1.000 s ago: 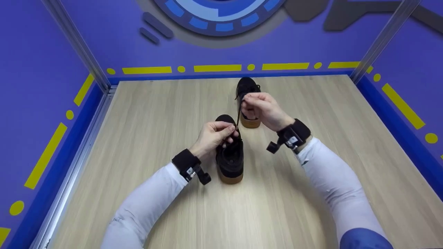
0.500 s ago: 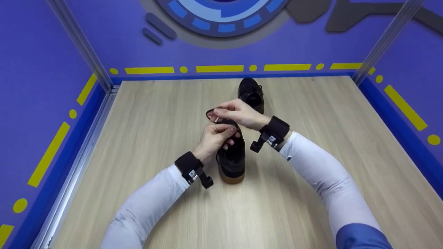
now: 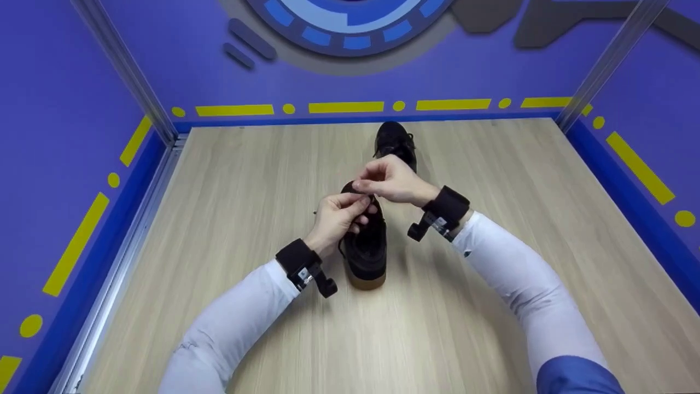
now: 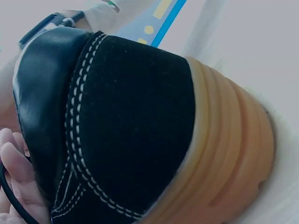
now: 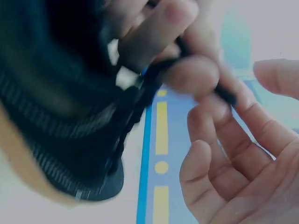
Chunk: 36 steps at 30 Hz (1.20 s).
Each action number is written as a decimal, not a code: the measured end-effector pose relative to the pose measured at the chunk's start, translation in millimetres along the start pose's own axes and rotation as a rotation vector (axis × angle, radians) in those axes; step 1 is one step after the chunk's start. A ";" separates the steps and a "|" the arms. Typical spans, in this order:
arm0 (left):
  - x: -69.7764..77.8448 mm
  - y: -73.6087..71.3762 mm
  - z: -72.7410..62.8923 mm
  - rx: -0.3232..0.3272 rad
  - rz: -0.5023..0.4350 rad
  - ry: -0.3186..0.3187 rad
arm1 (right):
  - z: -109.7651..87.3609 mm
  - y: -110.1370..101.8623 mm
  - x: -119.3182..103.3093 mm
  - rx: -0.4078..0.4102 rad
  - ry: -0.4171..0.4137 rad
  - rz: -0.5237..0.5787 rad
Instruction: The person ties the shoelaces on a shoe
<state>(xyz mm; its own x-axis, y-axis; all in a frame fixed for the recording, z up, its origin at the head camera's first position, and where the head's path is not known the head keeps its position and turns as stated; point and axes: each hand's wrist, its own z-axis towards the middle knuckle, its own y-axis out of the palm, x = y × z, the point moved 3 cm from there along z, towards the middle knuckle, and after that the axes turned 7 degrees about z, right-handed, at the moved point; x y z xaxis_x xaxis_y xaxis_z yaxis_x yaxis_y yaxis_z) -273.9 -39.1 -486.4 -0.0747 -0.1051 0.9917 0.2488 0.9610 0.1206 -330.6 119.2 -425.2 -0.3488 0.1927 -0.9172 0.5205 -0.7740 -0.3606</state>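
Observation:
A black shoe (image 3: 367,267) with white stitching and a tan gum sole (image 4: 224,154) stands on the table, toe pointing away. Above its laced front, my left hand (image 3: 340,220) pinches a black shoelace (image 5: 226,94). My right hand (image 3: 398,181) hovers just beyond the left fingertips, over the toe. In the right wrist view its thumb (image 5: 280,77) stands apart from the loosely bent fingers, and the lace's end lies close to them; whether they touch I cannot tell. More lace (image 4: 11,198) loops beside the shoe in the left wrist view. The hands hide most of the lacing.
A second black shoe (image 3: 391,135) stands farther back, partly behind my right hand. The wood-grain table (image 3: 262,164) meets purple walls (image 3: 339,87) with yellow marks at the back and both sides. Metal posts (image 3: 607,60) rise at the back corners.
My right hand came from the far shoe with a lace, swung left over the near toe, then drew slightly back right and let that lace go. My left hand keeps its pinch.

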 end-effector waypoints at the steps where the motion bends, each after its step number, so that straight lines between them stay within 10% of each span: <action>1: -0.1 -0.3 0.3 0.002 -0.007 -0.007 | -2.4 -2.6 3.3 0.003 0.011 0.002; 11: 1.3 -1.8 3.3 0.013 -0.049 -0.013 | -20.0 -13.2 22.0 -0.094 0.006 0.201; 20: 4.2 -4.4 4.6 -0.051 0.007 -0.001 | -24.0 -14.2 25.0 -0.024 -0.156 0.077; 24: 14.9 -10.9 6.1 -0.066 0.237 0.141 | -25.2 -14.6 23.8 -0.016 -0.196 0.075; 29: 32.5 -20.1 6.9 -0.031 0.764 0.367 | -26.3 -14.5 21.0 -0.005 -0.218 0.114; 36: 33.0 -22.4 7.9 -0.086 1.250 0.422 | -27.3 -14.3 19.6 0.001 -0.216 0.139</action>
<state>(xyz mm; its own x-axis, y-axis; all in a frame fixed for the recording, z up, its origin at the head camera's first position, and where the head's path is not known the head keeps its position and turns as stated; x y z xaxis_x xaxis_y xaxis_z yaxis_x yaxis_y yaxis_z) -289.5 -62.1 -456.7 0.5490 0.7482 0.3725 -0.0086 0.4507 -0.8926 -323.6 150.5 -442.7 -0.4327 -0.0489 -0.9002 0.5744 -0.7846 -0.2334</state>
